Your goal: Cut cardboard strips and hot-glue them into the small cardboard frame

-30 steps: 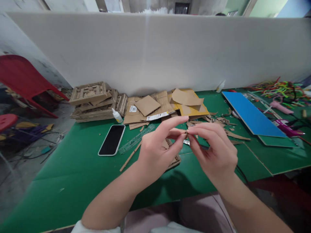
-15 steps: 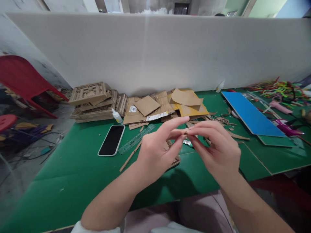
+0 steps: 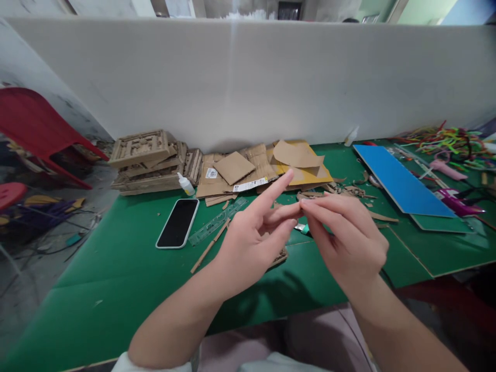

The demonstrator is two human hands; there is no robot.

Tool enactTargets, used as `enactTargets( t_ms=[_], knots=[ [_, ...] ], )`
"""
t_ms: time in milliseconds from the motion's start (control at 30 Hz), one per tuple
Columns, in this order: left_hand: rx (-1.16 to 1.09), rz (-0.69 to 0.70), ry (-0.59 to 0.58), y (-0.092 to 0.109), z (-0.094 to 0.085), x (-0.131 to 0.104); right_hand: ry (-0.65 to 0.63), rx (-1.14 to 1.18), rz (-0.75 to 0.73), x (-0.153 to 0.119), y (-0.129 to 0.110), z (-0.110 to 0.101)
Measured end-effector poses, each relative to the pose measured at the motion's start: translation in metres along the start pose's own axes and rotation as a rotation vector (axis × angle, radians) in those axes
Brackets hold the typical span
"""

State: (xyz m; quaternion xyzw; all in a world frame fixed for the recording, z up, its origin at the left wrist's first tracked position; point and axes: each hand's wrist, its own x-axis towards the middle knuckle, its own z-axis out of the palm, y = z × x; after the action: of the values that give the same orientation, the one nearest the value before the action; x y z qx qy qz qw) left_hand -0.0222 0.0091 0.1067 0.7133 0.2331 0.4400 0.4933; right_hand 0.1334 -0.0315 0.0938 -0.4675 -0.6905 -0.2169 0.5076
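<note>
Work looks part-done. The stack (image 3: 149, 163) of cardboard frames at the back L of the surface (image 3: 116, 289) seems built up, w/ raised strips on the top one. Another card piece (image 3: 281, 257) lies on the surface below the L hand (image 3: 251, 240), mostly covered; judging by the cut bits about, it's prob. the one in progress, w/ detail left to add. How much is left can't be read from here.

Both hands are up off the surface, fingertips meeting. L hand: index finger raised and pointing away, thumb a bit apart, middle fingertip against the R hand's fingers. R hand (image 3: 346, 235): thumb & index drawn narrow at that fingertip. There may be a tiny scrap btwn them, but it's too small to make out, so can't tell if either holds anything.

Nearby: a loose strip (image 3: 211, 247) beside the clear ruler (image 3: 217, 222), phone (image 3: 177, 223) L of that, glue bottle (image 3: 186, 184) just in front of the stack. Scraps (image 3: 352, 191) lie beyond the R hand; uncut card (image 3: 234, 168) is at the back, incl. a square on top.

Hidden: most of the card piece; most of the knife (image 3: 303, 227), which shows only in part btwn the hands. Cut off: R forearm, at the bottom edge. Bottle label unreadable.
</note>
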Motion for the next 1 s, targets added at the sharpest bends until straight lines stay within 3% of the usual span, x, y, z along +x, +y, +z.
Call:
enactTargets(
  t_ms=[200, 500, 633, 1000],
  knots=[
    [-0.121, -0.083, 0.014, 0.003, 0.0, 0.002, 0.014, 0.163, 0.221, -0.002, -0.002, 0.001],
    [0.089, 0.041, 0.074, 0.004, 0.002, -0.007, -0.009, 0.384, 0.375, 0.0, -0.005, -0.001],
    [0.084, 0.054, 0.083, 0.003, 0.004, -0.007, 0.014, 0.408, 0.369, -0.002, -0.006, 0.001],
    [-0.226, -0.11, 0.051, -0.001, 0.005, 0.007, 0.046, 0.3, 0.234, -0.005, -0.009, 0.004]
  ],
)
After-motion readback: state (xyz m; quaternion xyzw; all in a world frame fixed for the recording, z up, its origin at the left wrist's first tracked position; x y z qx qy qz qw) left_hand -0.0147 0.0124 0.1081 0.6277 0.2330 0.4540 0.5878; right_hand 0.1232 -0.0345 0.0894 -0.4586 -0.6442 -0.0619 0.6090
